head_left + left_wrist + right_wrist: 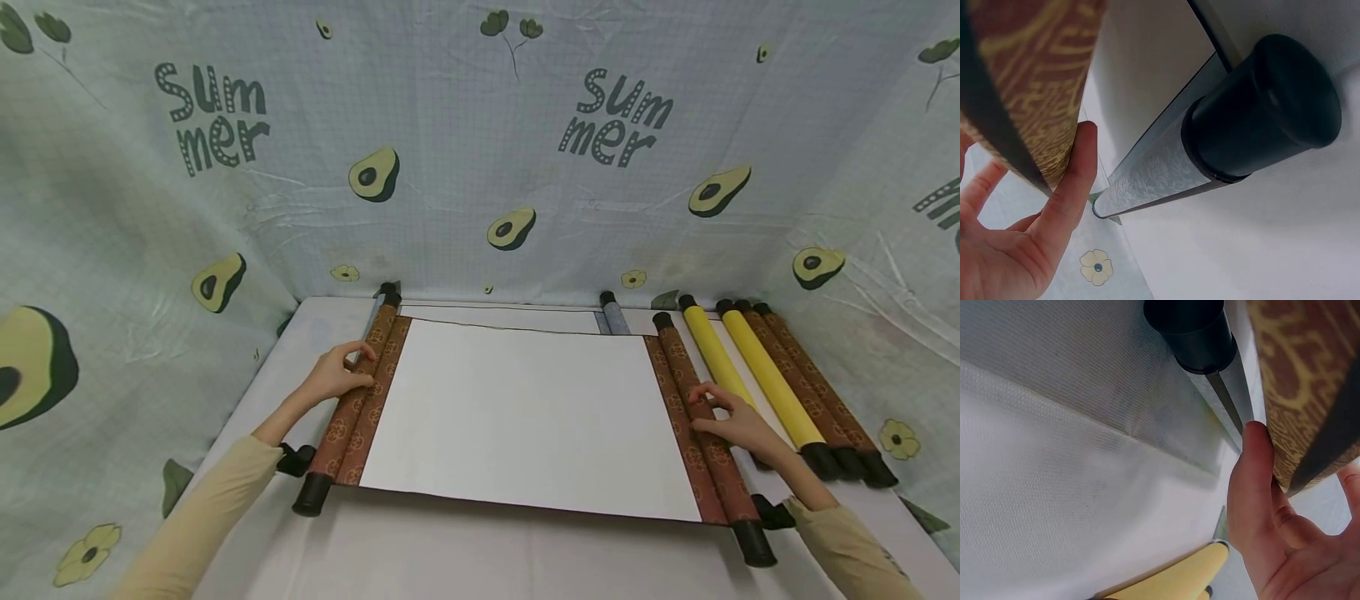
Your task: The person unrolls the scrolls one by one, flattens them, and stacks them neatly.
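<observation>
A hanging scroll (536,417) is spread wide between my hands, its blank white sheet framed by reddish-brown patterned rollers with black end knobs. With thumb and fingers, my left hand (337,373) grips the left roller (330,446) around its middle. The right roller (712,450) is pinched the same way by my right hand (738,423). Held above the table, the scroll tilts lower toward the right front. Beneath it lies a grey-blue scroll (1154,172), mostly hidden in the head view; its black knob (1263,112) shows large in the left wrist view.
On the right of the white table (450,550), two yellow rolled scrolls (772,371) and two brown rolled scrolls (817,379) lie side by side, close to my right hand. A cloth curtain (450,108) printed with avocados rises behind the table and along both sides.
</observation>
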Demonstrator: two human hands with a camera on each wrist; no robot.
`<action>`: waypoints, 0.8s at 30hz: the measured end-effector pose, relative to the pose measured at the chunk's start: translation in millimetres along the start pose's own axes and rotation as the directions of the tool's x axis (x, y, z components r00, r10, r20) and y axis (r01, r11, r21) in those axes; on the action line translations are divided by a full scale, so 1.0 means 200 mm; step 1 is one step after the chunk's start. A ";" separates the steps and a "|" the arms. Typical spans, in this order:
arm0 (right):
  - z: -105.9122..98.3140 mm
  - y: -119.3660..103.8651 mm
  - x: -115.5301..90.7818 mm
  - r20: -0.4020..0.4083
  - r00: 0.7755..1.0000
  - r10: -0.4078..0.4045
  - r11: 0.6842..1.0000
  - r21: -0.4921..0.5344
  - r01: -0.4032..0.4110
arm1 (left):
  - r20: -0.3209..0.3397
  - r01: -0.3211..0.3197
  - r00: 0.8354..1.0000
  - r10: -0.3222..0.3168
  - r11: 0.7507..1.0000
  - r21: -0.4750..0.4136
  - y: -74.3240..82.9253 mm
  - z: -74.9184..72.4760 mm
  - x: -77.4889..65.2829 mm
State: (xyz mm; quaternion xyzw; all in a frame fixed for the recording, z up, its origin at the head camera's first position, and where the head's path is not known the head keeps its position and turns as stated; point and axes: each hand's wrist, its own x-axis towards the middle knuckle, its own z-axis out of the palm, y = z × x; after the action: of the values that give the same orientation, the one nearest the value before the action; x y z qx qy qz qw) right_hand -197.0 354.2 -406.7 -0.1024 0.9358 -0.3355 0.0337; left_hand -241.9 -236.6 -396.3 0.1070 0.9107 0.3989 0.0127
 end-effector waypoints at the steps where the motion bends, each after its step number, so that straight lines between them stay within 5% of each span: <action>1: 0.00 0.00 0.00 0.010 1.000 0.011 1.000 0.013 -0.011 | 0.002 0.008 1.000 -0.008 1.000 -0.005 0.00 0.00 0.00; 12: -0.02 0.02 0.03 0.132 0.982 0.137 0.978 0.139 -0.155 | 0.029 0.116 0.993 -0.115 0.992 -0.042 0.01 0.00 0.03; 24: -0.06 0.02 0.13 0.172 0.973 0.151 0.972 0.152 -0.178 | 0.055 0.182 0.983 -0.177 0.977 -0.106 0.00 -0.02 0.14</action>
State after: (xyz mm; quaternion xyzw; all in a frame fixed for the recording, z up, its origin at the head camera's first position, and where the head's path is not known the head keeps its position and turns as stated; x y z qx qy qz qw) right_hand -224.5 359.6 -400.0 -0.0476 0.9041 -0.3993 0.1444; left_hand -268.6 -234.0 -390.6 0.0323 0.8926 0.4435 0.0750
